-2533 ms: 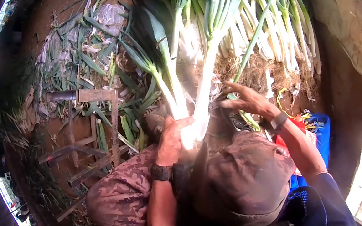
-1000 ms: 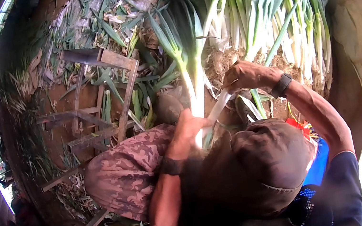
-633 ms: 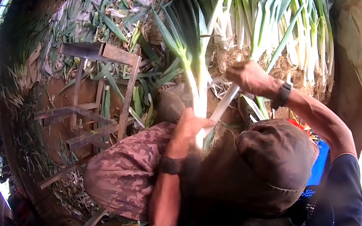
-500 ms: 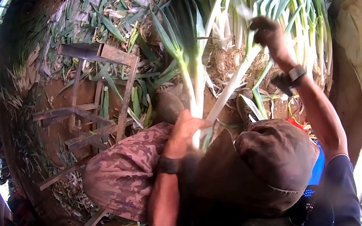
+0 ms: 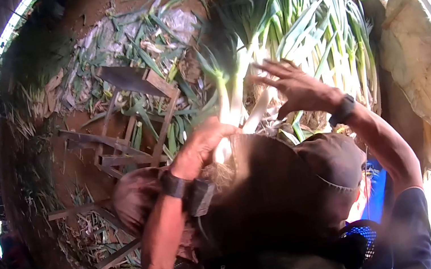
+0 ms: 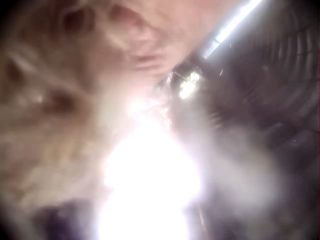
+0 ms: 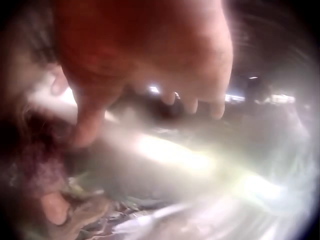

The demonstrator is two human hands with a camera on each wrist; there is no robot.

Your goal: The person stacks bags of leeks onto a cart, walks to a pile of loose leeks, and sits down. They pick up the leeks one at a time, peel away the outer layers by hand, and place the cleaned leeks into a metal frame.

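In the head view, my left hand [image 5: 202,139] grips the white shanks of a few leeks [image 5: 225,101], their green tops pointing away from me. Beneath that hand hangs a tuft of leek roots [image 5: 220,174]. My right hand [image 5: 302,87] is spread beside them, its fingers straight and reaching over one slanting stalk [image 5: 257,111]. The right wrist view shows this same hand [image 7: 145,55] above a bright, blurred stalk [image 7: 175,154], with nothing gripped. Glare washes out most of the left wrist view, where pale stalks [image 6: 147,185] sit near blurred roots [image 6: 45,150].
A big row of leeks [image 5: 347,48] leans at the back right. Leaf trimmings [image 5: 100,68] litter the soil at the left, around a wooden frame [image 5: 162,86]. A brown cap [image 5: 329,157] blocks part of the lower view, with something blue [image 5: 377,192] beside it.
My right hand first pulled a strip of pale skin up along one stalk; now it is lower, spread and without the strip. My left hand kept its grip and shifted slightly left.
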